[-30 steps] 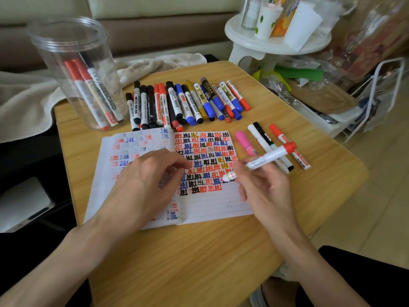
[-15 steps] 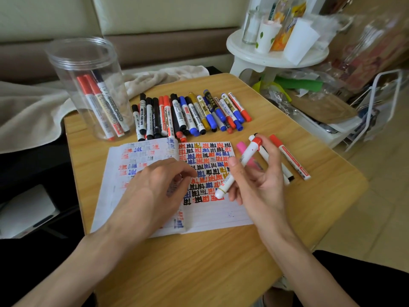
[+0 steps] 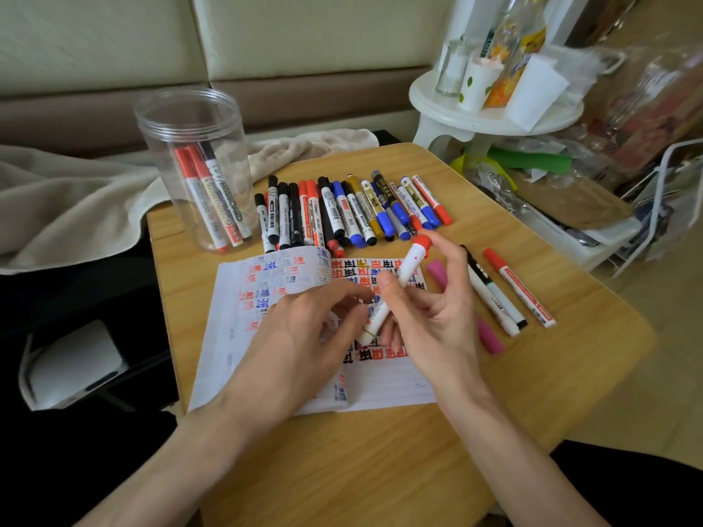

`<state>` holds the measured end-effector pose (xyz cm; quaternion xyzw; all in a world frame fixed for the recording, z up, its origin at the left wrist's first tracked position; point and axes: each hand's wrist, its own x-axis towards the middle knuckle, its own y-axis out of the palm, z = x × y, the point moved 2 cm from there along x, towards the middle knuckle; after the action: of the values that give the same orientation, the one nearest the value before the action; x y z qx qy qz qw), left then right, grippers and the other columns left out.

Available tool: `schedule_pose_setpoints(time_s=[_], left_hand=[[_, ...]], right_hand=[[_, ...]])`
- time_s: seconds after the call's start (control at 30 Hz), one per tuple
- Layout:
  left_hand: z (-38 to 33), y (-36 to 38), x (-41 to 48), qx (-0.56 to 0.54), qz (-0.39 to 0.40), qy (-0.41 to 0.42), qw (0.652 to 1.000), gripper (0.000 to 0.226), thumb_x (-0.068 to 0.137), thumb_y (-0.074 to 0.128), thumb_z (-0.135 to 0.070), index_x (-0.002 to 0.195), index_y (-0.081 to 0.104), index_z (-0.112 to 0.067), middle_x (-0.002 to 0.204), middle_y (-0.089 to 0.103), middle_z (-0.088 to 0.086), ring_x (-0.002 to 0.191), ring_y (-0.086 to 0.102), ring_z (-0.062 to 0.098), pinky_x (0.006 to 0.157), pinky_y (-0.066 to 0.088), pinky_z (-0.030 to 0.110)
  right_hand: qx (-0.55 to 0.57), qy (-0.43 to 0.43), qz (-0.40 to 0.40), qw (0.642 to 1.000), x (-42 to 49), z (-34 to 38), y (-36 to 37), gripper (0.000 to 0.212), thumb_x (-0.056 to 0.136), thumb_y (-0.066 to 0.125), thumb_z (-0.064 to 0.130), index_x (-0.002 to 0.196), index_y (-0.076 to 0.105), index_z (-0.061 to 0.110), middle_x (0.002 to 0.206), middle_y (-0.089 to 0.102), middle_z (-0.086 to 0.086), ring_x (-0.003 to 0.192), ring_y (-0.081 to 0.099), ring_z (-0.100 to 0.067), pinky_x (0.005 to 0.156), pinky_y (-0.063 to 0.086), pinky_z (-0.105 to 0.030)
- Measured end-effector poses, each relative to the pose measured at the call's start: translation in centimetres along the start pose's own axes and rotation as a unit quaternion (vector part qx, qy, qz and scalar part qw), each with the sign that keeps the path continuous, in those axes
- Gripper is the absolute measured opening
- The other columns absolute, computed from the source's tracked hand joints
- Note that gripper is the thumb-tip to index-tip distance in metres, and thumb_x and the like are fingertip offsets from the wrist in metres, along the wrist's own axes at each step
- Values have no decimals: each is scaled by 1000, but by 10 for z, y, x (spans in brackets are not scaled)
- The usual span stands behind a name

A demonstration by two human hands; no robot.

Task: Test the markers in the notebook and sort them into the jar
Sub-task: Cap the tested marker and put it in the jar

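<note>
A red-capped white marker (image 3: 409, 266) is tilting over the open notebook (image 3: 388, 386); the clear jar (image 3: 171, 119) is standing at the desk's (image 3: 380, 469) far-left corner.

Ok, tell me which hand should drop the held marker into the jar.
Right, probably: the right hand grips the marker, while the left hand rests on the notebook. The jar stands far left, a reach across.

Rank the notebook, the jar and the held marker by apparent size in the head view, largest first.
1. notebook
2. jar
3. marker, clearly the smallest even though it is held up nearer the camera.
</note>
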<state>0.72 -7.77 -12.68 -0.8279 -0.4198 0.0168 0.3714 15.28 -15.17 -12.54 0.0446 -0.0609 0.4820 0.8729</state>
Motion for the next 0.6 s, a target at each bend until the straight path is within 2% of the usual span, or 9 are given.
schedule_pose_setpoints(time_s=[0.1, 0.17, 0.23, 0.3, 0.4, 0.43, 0.5, 0.53, 0.6], left_hand=[[-2, -2, 2, -27, 6, 14, 1000, 23, 101, 54, -46, 111, 71, -34, 86, 72, -17, 76, 68, 11, 68, 54, 33], [-1, -3, 4, -39, -1, 15, 999, 23, 98, 57, -51, 104, 72, -35, 84, 72, -16, 76, 68, 11, 67, 54, 34], [3, -6, 6, -52, -7, 13, 999, 29, 89, 63, -57, 106, 74, -36, 88, 72, -18, 83, 69, 8, 71, 55, 33], [5, -7, 8, -55, -20, 12, 998, 42, 81, 67, -63, 113, 74, -37, 93, 72, -19, 89, 69, 7, 73, 56, 32], [5, -5, 9, -71, -26, -9, 997, 40, 79, 71, -58, 116, 73, -40, 95, 71, -19, 89, 70, 6, 73, 58, 30], [5, -5, 9, -86, -25, -23, 996, 39, 81, 72, -55, 117, 72, -40, 97, 71, -19, 88, 70, 5, 73, 59, 30], [5, -4, 10, -112, -20, -48, 992, 37, 85, 75, -44, 122, 70, -38, 101, 72, -15, 85, 73, 7, 74, 61, 32], [4, -4, 10, -121, -20, -58, 991, 37, 87, 77, -39, 124, 69, -37, 103, 72, -14, 83, 74, 8, 75, 62, 33], [2, -6, 9, -126, -21, -76, 989, 43, 87, 79, -32, 128, 66, -35, 107, 70, -16, 80, 74, 8, 75, 62, 33]], right_hand=[[6, -10, 24, 1000, 1, 1, 5, 87, 94, 76, 17, 157, 25, 48, 67, 70, -17, 48, 57, -23, 47, 50, -32], [6, -21, 41, 999, 2, 1, 7, 95, 94, 75, 16, 159, 17, 52, 66, 69, -13, 51, 59, -19, 51, 50, -27], [-14, -37, 49, 998, 4, 2, 7, 84, 97, 71, 19, 159, 23, 50, 66, 67, -12, 53, 60, -17, 54, 51, -27], [-57, -53, 47, 996, 6, -1, 5, 68, 101, 66, 30, 156, 32, 51, 72, 64, -18, 58, 57, -21, 59, 53, -36], [-69, -66, 47, 994, 9, -5, 5, 63, 102, 63, 35, 155, 35, 52, 114, 59, -1, 86, 61, -2, 76, 54, -23], [-68, -70, 44, 994, 10, -5, 6, 64, 102, 63, 32, 156, 34, 51, 115, 57, 3, 88, 61, 2, 76, 53, -17], [-65, -76, 40, 994, 9, -2, 6, 65, 104, 60, 26, 159, 31, 47, 95, 59, 14, 75, 59, 3, 70, 50, -13], [-62, -78, 41, 994, 7, 1, 7, 65, 105, 58, 25, 159, 29, 46, 80, 56, 10, 66, 54, -1, 65, 47, -15], [-59, -69, 51, 995, 7, 3, 9, 65, 106, 55, 25, 160, 27, 48, 69, 52, -18, 59, 45, -23, 56, 48, -32]])
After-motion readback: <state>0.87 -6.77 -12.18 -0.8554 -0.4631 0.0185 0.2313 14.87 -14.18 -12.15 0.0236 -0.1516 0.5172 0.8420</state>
